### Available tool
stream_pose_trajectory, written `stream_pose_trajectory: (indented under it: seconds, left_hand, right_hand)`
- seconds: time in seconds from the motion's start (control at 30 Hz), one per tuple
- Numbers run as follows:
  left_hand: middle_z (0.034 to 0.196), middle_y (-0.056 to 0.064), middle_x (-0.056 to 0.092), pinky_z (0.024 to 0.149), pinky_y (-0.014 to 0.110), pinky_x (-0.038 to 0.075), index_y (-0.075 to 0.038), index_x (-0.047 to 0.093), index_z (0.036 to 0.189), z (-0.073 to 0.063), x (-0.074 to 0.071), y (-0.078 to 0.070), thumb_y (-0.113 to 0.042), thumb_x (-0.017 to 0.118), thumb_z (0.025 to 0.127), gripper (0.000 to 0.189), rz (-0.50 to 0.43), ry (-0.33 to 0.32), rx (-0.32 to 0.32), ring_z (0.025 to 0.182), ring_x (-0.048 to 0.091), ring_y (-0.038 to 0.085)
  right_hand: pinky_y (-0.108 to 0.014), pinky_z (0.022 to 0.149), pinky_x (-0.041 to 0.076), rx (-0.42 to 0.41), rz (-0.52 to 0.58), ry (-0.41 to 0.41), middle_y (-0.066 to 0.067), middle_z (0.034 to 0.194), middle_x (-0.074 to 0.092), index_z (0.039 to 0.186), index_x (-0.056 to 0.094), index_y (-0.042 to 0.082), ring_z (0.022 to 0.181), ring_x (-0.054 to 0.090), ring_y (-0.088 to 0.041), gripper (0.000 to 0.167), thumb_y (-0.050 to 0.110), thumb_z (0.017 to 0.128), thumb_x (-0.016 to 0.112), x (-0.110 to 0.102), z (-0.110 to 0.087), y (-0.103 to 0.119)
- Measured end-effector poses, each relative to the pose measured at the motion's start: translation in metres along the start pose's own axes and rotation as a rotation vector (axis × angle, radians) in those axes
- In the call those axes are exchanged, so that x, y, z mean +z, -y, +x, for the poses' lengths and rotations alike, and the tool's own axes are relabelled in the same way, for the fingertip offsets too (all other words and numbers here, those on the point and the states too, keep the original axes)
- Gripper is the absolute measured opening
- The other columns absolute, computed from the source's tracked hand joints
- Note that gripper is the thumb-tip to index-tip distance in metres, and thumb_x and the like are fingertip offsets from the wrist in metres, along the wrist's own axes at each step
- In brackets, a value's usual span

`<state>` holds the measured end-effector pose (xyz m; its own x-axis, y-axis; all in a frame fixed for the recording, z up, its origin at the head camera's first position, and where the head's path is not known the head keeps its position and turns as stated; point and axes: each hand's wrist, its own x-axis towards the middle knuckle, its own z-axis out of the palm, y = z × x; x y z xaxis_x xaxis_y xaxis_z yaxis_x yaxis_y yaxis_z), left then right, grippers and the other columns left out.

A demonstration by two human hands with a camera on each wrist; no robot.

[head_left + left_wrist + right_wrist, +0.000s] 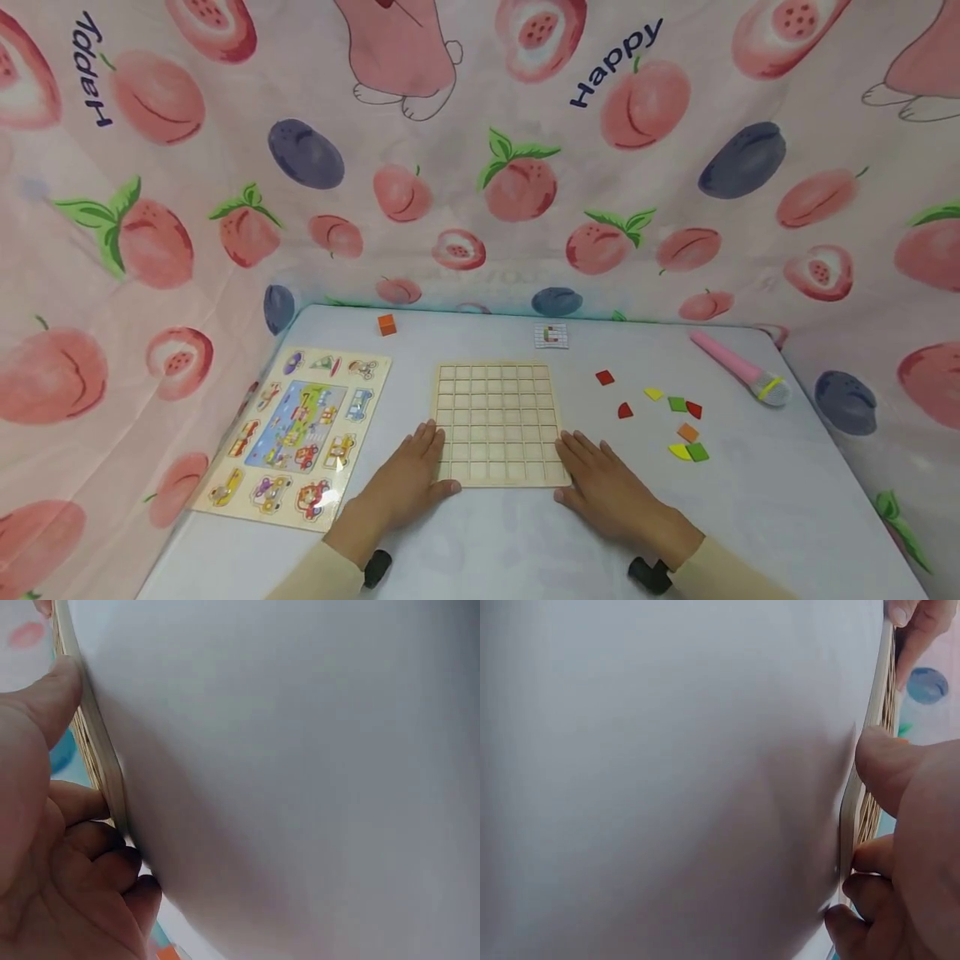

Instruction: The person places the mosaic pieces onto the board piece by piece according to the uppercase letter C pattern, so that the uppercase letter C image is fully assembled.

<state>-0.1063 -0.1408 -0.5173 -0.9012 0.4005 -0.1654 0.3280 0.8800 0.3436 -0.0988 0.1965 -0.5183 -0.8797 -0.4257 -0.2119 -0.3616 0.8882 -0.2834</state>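
We had the grid board [497, 425] flat on the table [517, 542], between left hand [408, 471] and right hand [611, 487], both unclenched, fingers along its sides, thumbs by its near edge. We judged light, even pressure best for squaring it, clear of the loose tiles [678, 404].

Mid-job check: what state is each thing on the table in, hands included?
Grid: lying flat
Left hand: touching grid's left edge
Right hand: touching grid's right edge
Puzzle: flat, picture side up
Card: flat, picture side up
Microphone: lying down; on/off unclear
Tiles: loose, scattered
Orange item: apart, form unclear
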Motion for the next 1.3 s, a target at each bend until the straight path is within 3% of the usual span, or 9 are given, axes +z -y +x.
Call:
stream_pose_trajectory:
  seconds: [0.13, 0.23, 0.4, 0.47, 0.63, 0.73, 0.87, 1.13, 1.3]
  left_hand:
    - [0.171, 0.025, 0.029, 0.131, 0.052, 0.029, 0.005, 0.038, 0.16, -0.005, 0.007, -0.015, -0.053, 0.066, 0.1, 0.088, 0.008, 0.017, 0.053, 0.161, 0.026, 0.038]
    - [0.169, 0.023, 0.034, 0.131, 0.052, 0.03, 0.003, 0.044, 0.158, -0.004, 0.005, -0.016, -0.051, 0.067, 0.1, 0.083, -0.027, 0.024, 0.068, 0.16, 0.028, 0.038]
    - [0.165, 0.012, 0.046, 0.13, 0.053, 0.032, -0.007, 0.054, 0.154, 0.014, -0.011, 0.002, -0.043, 0.071, 0.099, 0.068, -0.121, -0.014, 0.009, 0.159, 0.034, 0.033]
    - [0.168, 0.007, 0.041, 0.132, 0.051, 0.028, -0.01, 0.048, 0.159, 0.027, -0.018, 0.011, -0.043, 0.072, 0.099, 0.073, -0.147, -0.007, -0.01, 0.161, 0.029, 0.029]
    - [0.176, 0.003, 0.023, 0.136, 0.049, 0.013, -0.013, 0.029, 0.168, 0.046, -0.025, 0.027, -0.043, 0.075, 0.097, 0.09, -0.175, 0.082, 0.023, 0.165, 0.014, 0.025]
    - [0.177, 0.0, 0.018, 0.137, 0.05, 0.005, -0.016, 0.027, 0.169, 0.047, -0.024, 0.031, -0.044, 0.074, 0.097, 0.09, -0.178, 0.133, 0.059, 0.166, 0.009, 0.024]
    - [0.178, 0.001, 0.017, 0.136, 0.051, 0.002, -0.016, 0.028, 0.168, 0.045, -0.019, 0.032, -0.047, 0.071, 0.099, 0.088, -0.196, 0.142, 0.1, 0.166, 0.009, 0.024]
    - [0.177, 0.0, 0.019, 0.137, 0.047, 0.004, -0.015, 0.027, 0.169, 0.042, -0.02, 0.033, -0.054, 0.075, 0.092, 0.099, -0.149, 0.132, 0.085, 0.166, 0.01, 0.022]
    - [0.177, 0.003, 0.02, 0.137, 0.048, 0.007, -0.013, 0.028, 0.168, 0.042, -0.021, 0.033, -0.056, 0.076, 0.089, 0.102, -0.121, 0.132, 0.117, 0.165, 0.012, 0.026]
  right_hand:
    - [-0.063, 0.129, 0.027, 0.024, 0.025, -0.02, -0.012, 0.169, 0.04, 0.159, 0.046, 0.004, 0.16, 0.031, -0.033, 0.075, 0.047, 0.101, 0.068, 0.001, -0.028, -0.007]
    - [-0.06, 0.127, 0.032, 0.017, 0.036, -0.051, -0.011, 0.166, 0.045, 0.157, 0.049, 0.005, 0.156, 0.037, -0.034, 0.075, 0.047, 0.099, 0.071, 0.0, -0.037, -0.013]
    - [-0.06, 0.126, 0.035, -0.013, 0.042, -0.081, -0.01, 0.168, 0.041, 0.163, 0.04, 0.008, 0.156, 0.037, -0.034, 0.092, 0.053, 0.092, 0.077, -0.006, -0.026, -0.022]
    - [-0.061, 0.129, 0.029, -0.01, 0.045, -0.061, -0.01, 0.171, 0.036, 0.165, 0.034, 0.008, 0.159, 0.032, -0.034, 0.101, 0.057, 0.089, 0.079, -0.008, -0.019, -0.027]
    - [-0.065, 0.132, 0.016, -0.017, 0.091, 0.016, -0.01, 0.173, 0.031, 0.166, 0.031, 0.007, 0.163, 0.022, -0.034, 0.107, 0.064, 0.087, 0.077, -0.009, -0.011, -0.034]
    - [-0.066, 0.132, 0.014, -0.031, 0.118, 0.025, -0.01, 0.173, 0.032, 0.165, 0.033, 0.006, 0.163, 0.021, -0.036, 0.107, 0.064, 0.087, 0.077, -0.008, -0.013, -0.036]
    - [-0.067, 0.131, 0.015, -0.037, 0.106, 0.0, -0.012, 0.172, 0.034, 0.165, 0.034, 0.005, 0.162, 0.023, -0.037, 0.108, 0.066, 0.086, 0.076, -0.007, -0.017, -0.037]
    - [-0.066, 0.131, 0.015, -0.038, 0.116, -0.015, -0.011, 0.172, 0.034, 0.165, 0.034, 0.005, 0.162, 0.024, -0.036, 0.109, 0.068, 0.085, 0.076, -0.005, -0.016, -0.037]
    - [-0.065, 0.132, 0.014, -0.017, 0.119, -0.004, -0.009, 0.173, 0.033, 0.166, 0.034, 0.008, 0.163, 0.023, -0.034, 0.11, 0.069, 0.084, 0.077, -0.002, -0.016, -0.038]
